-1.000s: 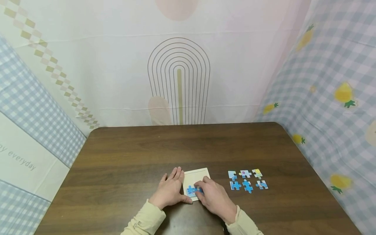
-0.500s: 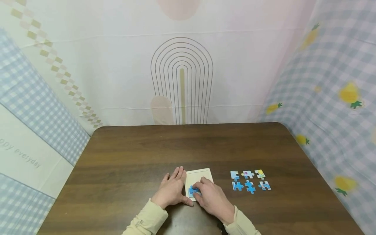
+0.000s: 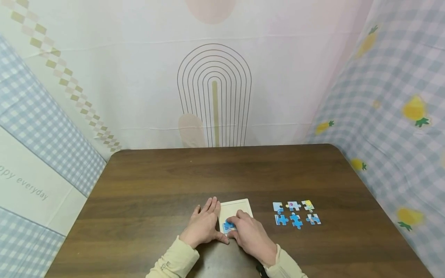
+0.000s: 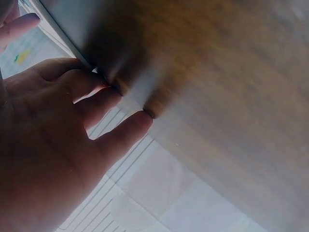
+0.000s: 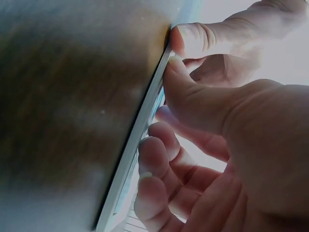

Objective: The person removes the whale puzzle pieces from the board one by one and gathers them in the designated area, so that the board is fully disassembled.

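Observation:
A cream puzzle tray (image 3: 235, 207) lies on the brown table. My left hand (image 3: 203, 224) is spread along its left side, with the thumb reaching round to the front edge. Blue puzzle pieces (image 3: 228, 225) sit in the tray's near left corner. Over that corner bends my right hand (image 3: 253, 234), its curled index finger and thumb holding a blue piece down; the palm hides most of that piece. In the right wrist view the right thumb (image 5: 181, 89) meets the tray's rim close to the left thumb (image 5: 195, 38), and the other fingers bend over the tray.
Several loose puzzle pieces (image 3: 295, 221) lie in two rows on the table (image 3: 156, 185), right of the tray. A pale patterned cloth (image 3: 149, 96) hangs behind the table, and checked cloth (image 3: 382, 116) hangs at the right.
The right thumb has shifted toward the tray's front edge, and the right fingers have closed in over the near left corner. The left hand keeps its place; the head view has turned slightly.

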Available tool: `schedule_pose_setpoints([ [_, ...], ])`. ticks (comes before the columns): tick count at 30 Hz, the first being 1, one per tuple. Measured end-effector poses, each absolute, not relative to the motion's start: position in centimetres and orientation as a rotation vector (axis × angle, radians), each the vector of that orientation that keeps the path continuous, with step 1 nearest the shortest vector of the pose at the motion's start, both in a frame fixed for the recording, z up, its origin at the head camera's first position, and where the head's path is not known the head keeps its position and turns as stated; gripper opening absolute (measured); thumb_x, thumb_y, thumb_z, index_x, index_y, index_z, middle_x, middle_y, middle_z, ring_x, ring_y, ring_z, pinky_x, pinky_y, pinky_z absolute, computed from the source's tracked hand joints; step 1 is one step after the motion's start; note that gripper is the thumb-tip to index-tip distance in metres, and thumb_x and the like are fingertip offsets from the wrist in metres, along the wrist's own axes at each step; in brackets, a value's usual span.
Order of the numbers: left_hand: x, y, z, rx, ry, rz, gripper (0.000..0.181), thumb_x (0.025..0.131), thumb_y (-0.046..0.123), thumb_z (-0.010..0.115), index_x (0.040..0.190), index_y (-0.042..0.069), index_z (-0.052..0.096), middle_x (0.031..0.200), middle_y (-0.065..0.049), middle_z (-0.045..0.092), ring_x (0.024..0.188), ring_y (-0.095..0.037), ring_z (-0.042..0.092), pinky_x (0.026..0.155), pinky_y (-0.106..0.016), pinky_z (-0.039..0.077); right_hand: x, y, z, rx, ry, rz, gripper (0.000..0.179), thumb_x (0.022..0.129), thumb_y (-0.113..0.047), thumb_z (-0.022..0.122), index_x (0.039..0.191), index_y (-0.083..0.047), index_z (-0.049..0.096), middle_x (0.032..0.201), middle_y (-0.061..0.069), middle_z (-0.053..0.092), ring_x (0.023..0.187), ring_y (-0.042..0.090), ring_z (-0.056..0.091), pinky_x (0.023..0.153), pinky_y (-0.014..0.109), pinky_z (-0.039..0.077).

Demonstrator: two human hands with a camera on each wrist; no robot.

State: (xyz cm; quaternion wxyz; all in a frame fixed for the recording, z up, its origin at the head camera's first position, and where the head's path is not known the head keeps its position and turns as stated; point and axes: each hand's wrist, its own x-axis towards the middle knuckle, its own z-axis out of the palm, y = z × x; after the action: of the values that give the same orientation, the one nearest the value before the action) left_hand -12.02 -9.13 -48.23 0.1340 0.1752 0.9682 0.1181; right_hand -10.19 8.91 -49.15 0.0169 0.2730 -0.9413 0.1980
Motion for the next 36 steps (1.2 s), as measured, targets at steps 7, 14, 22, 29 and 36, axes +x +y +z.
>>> schedule_pose_setpoints([
  [7,-11.97,-9.12,-48.19,0.511,2.819,0.345,0.121,0.061,0.066,0.079,0.15,-0.001,0.032,0.158,-0.018,0.024,0.146,-0.03,0.02,0.11,-0.059,0.023,-10.26,8.65,-49.07,0.769,-2.964,0.625,0.026,0.08,-0.032,0.079,0.094,-0.012,0.07,0.079,-0.007,0.047,0.066,0.008,0.046,0.054,0.026,0.043],
  [14,-11.94,-9.1,-48.2,0.507,2.825,0.322,0.122,0.061,0.068,0.077,0.15,-0.001,0.031,0.158,-0.017,0.023,0.146,-0.03,0.02,0.11,-0.06,0.023,-10.28,8.38,-48.88,0.728,-3.005,0.643,0.024,0.08,-0.028,0.08,0.091,-0.013,0.065,0.079,-0.007,0.045,0.066,0.009,0.046,0.052,0.026,0.042],
  [22,-11.87,-8.94,-47.98,0.511,2.822,0.331,0.121,0.061,0.066,0.078,0.15,-0.001,0.032,0.157,-0.018,0.024,0.146,-0.03,0.02,0.11,-0.06,0.023,-10.34,8.38,-48.95,0.708,-3.008,0.691,0.025,0.079,-0.026,0.081,0.089,-0.013,0.062,0.08,-0.006,0.043,0.068,0.011,0.045,0.055,0.027,0.044],
  [29,-11.87,-8.94,-47.91,0.507,2.816,0.345,0.122,0.06,0.067,0.079,0.15,-0.001,0.032,0.158,-0.018,0.023,0.146,-0.03,0.02,0.11,-0.06,0.022,-10.36,8.32,-48.84,0.705,-2.999,0.702,0.027,0.078,-0.024,0.082,0.088,-0.013,0.06,0.081,-0.005,0.044,0.07,0.012,0.045,0.058,0.028,0.045],
  [36,-11.89,-9.0,-48.0,0.506,2.813,0.342,0.122,0.06,0.068,0.078,0.15,-0.001,0.031,0.158,-0.017,0.023,0.146,-0.03,0.02,0.11,-0.06,0.022,-10.26,8.34,-48.9,0.728,-2.961,0.691,0.029,0.077,-0.024,0.083,0.087,-0.015,0.058,0.08,-0.006,0.043,0.068,0.01,0.044,0.056,0.026,0.043],
])
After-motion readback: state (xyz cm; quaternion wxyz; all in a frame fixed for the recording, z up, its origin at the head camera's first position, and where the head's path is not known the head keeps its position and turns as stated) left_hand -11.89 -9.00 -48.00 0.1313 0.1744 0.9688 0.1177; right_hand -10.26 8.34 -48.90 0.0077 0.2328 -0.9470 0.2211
